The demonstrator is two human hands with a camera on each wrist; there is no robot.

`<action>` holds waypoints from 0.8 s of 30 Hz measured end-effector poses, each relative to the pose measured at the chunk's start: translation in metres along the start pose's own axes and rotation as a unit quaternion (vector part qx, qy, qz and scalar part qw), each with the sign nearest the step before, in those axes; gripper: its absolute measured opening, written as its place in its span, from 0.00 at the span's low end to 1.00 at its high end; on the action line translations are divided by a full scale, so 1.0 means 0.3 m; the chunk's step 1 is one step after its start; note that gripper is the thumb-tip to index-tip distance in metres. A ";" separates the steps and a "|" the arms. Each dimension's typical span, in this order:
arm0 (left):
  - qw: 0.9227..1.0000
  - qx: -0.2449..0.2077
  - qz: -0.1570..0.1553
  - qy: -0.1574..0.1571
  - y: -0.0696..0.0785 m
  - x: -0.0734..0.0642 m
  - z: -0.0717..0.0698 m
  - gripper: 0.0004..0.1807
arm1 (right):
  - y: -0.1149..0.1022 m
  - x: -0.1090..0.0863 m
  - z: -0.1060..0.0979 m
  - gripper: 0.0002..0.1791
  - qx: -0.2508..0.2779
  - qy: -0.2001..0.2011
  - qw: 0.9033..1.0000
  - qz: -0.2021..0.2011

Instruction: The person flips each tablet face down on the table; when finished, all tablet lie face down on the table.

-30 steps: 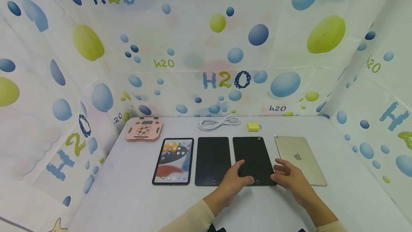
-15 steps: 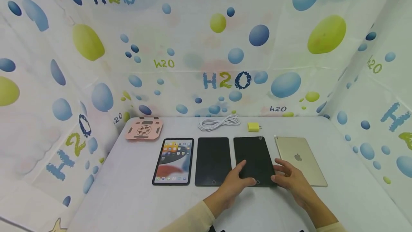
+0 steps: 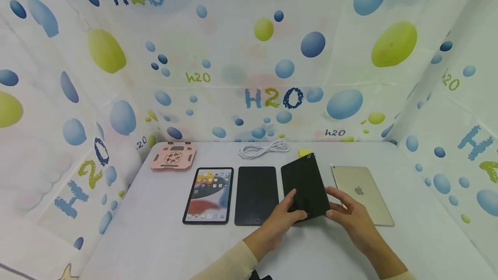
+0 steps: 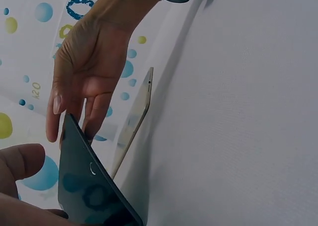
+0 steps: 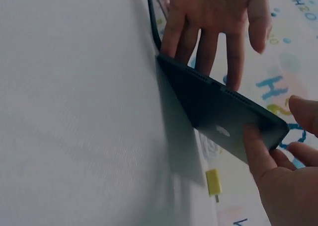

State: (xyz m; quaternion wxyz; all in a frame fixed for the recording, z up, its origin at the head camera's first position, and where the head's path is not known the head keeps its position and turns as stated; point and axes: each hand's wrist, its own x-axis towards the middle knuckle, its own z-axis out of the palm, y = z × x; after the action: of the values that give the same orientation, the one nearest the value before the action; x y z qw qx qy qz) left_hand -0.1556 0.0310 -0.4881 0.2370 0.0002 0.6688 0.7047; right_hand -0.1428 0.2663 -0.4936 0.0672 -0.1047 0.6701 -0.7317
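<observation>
A black-screened tablet point(image 3: 305, 185) is tilted, its right side raised above the white table point(image 3: 155, 245). My right hand point(image 3: 354, 217) holds its right edge, with a finger on the dark back, as the right wrist view shows; a pale apple logo is visible there. At the lower left of that tablet is my left hand point(image 3: 278, 224), thumb and index finger spread and straight, fingertips at the edge. Left of it lies a second black tablet point(image 3: 256, 193), flat. A gold tablet point(image 3: 363, 191) lies logo side up beside my right hand.
A tablet with a lit screen point(image 3: 208, 195) lies at the left of the row. Behind stand a pink stand-like plate point(image 3: 173, 157), a coiled white cable point(image 3: 256, 149) and a yellow plug adapter point(image 3: 304, 152), partly covered by the tilted tablet. A patterned sheet point(image 3: 233, 46) walls the table.
The black tablet was flat on the table; its right side has come up and it now tilts to the left, overlapping the yellow adapter. My right hand has closed on its edge.
</observation>
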 end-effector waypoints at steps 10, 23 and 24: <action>1.000 0.012 0.007 0.003 0.038 0.011 -0.020 0.42 | -0.012 0.022 0.076 0.37 -0.008 -0.010 1.000 -0.029; 1.000 0.013 0.028 0.007 0.054 0.003 -0.008 0.44 | 0.015 0.068 0.128 0.33 0.027 -0.094 0.995 0.033; 0.999 0.012 0.031 0.006 0.053 0.004 -0.008 0.44 | 0.019 0.071 0.131 0.33 0.028 -0.108 0.993 0.033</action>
State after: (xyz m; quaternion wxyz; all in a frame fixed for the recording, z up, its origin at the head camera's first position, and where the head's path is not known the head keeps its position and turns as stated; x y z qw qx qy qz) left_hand -0.1626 0.0291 -0.4738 0.2106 0.0196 0.6780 0.7039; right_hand -0.1542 0.2227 -0.4948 0.1666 -0.1589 0.6410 -0.7322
